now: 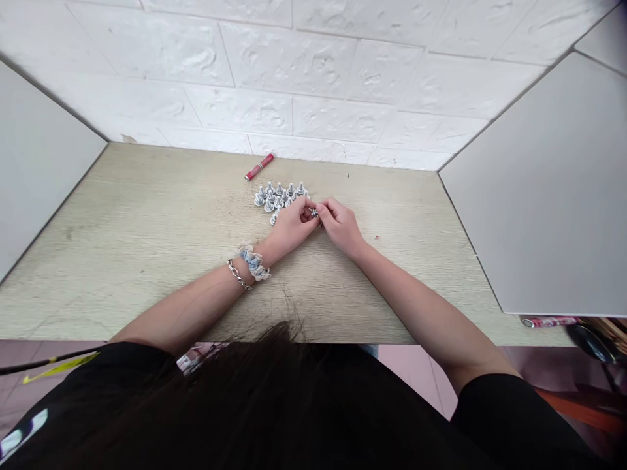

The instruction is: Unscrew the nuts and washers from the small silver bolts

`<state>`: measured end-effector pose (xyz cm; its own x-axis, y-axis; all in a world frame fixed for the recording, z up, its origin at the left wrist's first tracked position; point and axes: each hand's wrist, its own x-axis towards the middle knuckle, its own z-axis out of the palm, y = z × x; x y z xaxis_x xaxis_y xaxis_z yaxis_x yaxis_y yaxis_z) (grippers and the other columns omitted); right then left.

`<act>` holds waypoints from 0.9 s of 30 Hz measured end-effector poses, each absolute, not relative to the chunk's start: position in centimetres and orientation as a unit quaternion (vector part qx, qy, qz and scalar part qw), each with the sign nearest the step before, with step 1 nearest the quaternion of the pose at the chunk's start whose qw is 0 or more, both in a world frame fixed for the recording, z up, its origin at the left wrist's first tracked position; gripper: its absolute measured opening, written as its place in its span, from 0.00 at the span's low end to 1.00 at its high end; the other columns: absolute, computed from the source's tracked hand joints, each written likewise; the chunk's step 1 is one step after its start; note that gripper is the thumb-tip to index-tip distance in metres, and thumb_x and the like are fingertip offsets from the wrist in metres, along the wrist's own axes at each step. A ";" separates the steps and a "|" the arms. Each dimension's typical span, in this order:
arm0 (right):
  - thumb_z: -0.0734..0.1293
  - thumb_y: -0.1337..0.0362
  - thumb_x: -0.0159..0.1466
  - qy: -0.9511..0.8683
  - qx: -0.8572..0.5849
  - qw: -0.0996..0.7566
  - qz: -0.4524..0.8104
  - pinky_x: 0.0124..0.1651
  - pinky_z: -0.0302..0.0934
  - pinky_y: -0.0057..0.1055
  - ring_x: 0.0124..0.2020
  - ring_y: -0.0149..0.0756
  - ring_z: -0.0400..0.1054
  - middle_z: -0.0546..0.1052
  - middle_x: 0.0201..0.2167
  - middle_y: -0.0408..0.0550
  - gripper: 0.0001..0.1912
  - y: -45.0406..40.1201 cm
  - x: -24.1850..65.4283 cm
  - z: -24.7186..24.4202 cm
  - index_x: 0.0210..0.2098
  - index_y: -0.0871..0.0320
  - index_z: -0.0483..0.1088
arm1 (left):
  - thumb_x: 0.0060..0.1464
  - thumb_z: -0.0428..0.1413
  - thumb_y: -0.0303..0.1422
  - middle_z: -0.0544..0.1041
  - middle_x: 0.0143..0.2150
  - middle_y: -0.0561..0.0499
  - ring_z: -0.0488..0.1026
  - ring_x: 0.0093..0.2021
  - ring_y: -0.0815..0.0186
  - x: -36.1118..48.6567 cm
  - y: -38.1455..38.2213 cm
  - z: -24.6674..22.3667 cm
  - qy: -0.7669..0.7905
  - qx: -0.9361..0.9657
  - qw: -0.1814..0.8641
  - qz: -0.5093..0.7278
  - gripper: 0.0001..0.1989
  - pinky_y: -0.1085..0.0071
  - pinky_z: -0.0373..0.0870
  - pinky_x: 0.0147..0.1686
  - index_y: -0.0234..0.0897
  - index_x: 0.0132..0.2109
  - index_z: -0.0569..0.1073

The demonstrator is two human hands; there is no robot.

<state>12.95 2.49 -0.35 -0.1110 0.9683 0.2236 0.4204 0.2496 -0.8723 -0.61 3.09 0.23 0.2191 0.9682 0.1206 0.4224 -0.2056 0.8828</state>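
Pinching one bolt (314, 213) in narrow grips, left hand (292, 223) and right hand (339, 227) meet beside the other bolts (279, 189), which stand stem-up on the desk (401, 228), probably because broad bases steady them.

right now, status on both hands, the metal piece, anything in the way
Left hand and right hand pinching small metal piece, partly hidden. Upright bolts crowd left hand. Red tube beyond bolts, near wall.
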 end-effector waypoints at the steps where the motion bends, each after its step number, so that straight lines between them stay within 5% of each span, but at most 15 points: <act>1: 0.57 0.55 0.63 -0.670 -0.520 0.418 0.327 0.33 0.53 0.27 0.27 0.28 0.58 0.67 0.23 0.40 0.14 2.5 13.0 -0.3 0.28 0.58 0.63 | 0.49 0.56 0.33 0.66 0.24 0.57 0.63 0.25 0.73 -0.6 3.1 0.3 0.506 0.685 0.376 0.365 0.06 0.73 0.61 0.28 0.37 0.34 0.66; 12: 0.58 0.54 0.63 -0.676 -0.518 0.415 0.319 0.32 0.53 0.27 0.27 0.29 0.59 0.67 0.23 0.40 0.15 2.8 13.1 -0.6 0.28 0.57 0.64 | 0.50 0.55 0.33 0.66 0.24 0.57 0.62 0.25 0.72 -0.7 3.3 0.1 0.503 0.692 0.373 0.358 0.06 0.73 0.60 0.28 0.37 0.35 0.66; 23: 0.51 0.39 0.62 -0.635 -0.553 0.420 0.339 0.26 0.48 0.29 0.22 0.28 0.55 0.58 0.16 0.42 0.30 2.8 13.1 -1.2 0.16 0.57 0.54 | 0.46 0.59 0.31 0.65 0.25 0.58 0.62 0.26 0.72 -0.7 3.2 -0.1 0.490 0.696 0.381 0.361 0.09 0.73 0.60 0.29 0.37 0.33 0.65; 27: 0.54 0.45 0.63 -0.637 -0.540 0.451 0.316 0.28 0.52 0.28 0.23 0.28 0.57 0.62 0.19 0.41 0.23 2.7 13.1 -1.1 0.23 0.57 0.57 | 0.46 0.60 0.32 0.65 0.25 0.57 0.63 0.26 0.72 -0.7 3.4 -0.2 0.499 0.668 0.404 0.376 0.11 0.73 0.60 0.29 0.37 0.33 0.64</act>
<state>13.15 2.69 -1.10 -0.0099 0.9724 0.2333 0.4023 0.2174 -0.8893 -0.65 3.39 -0.18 0.2188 0.9707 0.0989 0.3637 -0.1752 0.9149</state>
